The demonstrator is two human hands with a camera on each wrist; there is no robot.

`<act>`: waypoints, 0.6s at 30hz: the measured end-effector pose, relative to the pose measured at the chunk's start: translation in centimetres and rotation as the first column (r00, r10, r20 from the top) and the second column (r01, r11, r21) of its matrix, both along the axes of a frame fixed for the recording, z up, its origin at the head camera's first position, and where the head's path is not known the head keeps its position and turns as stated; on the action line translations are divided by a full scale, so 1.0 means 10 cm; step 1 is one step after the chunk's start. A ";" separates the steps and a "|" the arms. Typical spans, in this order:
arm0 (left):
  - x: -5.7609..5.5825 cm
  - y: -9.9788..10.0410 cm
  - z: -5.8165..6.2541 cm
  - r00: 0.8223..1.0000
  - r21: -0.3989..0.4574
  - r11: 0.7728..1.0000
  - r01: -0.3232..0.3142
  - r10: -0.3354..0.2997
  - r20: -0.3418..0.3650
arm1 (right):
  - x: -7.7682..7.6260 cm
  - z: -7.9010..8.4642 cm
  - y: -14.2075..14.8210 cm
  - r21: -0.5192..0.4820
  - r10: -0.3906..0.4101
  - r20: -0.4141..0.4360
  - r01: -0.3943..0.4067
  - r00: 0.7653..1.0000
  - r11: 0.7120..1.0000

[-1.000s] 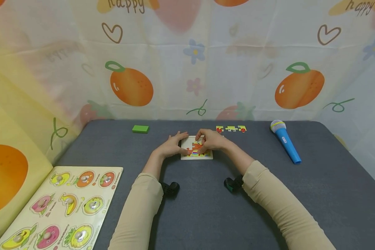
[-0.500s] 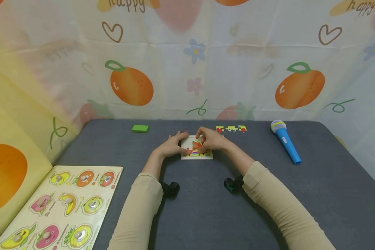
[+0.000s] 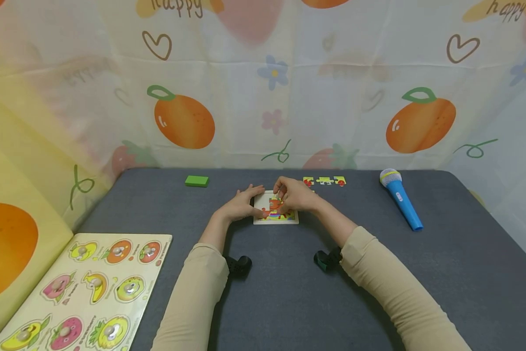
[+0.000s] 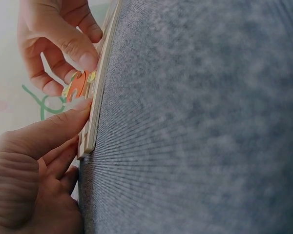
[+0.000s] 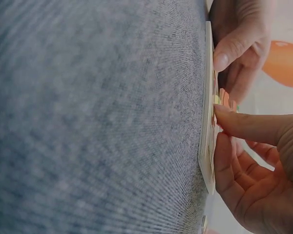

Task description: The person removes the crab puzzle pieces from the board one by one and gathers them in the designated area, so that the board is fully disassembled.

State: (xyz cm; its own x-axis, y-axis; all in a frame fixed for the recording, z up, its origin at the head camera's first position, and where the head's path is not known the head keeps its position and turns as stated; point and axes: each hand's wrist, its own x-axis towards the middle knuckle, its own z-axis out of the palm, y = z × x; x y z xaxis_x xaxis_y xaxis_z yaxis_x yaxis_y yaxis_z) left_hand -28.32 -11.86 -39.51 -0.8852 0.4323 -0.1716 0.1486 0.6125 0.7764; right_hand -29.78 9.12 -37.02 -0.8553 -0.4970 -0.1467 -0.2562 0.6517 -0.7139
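A small jigsaw board [image 3: 276,223] with a pale frame lies mid-table, colourful pieces filling its lower part. My left hand [image 3: 238,205] holds it at the left side, thumb on the lower pieces and fingers along the far left corner. My right hand [image 3: 299,196] pinches an orange jigsaw piece [image 4: 77,87] over the middle of the board. In the left wrist view that piece stands tilted off the board. The right fingers partly hide it and the board's right side.
Several loose yellow-and-red jigsaw pieces [image 3: 325,180] lie behind the right hand. At the back left is a green block [image 3: 197,181]. A blue toy microphone [image 3: 403,202] lies to the right. A large fruit peg board [image 3: 153,269] occupies the front left.
The right fingers shift slightly upward, and the orange piece turns a little over the board. My left hand and the board stay in place.
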 end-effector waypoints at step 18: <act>0.00 -0.01 0.00 1.000 -0.003 1.000 -0.002 0.002 -0.005 | 0.00 -0.02 0.02 -0.047 0.003 -0.061 -0.006 0.998 0.999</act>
State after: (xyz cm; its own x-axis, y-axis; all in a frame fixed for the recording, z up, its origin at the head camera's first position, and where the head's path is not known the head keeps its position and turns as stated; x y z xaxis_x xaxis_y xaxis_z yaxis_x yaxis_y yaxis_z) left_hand -28.29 -11.95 -39.56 -0.8868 0.4302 -0.1689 0.1511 0.6152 0.7738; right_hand -29.82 9.30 -37.21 -0.8595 -0.5062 -0.0706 -0.3033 0.6163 -0.7268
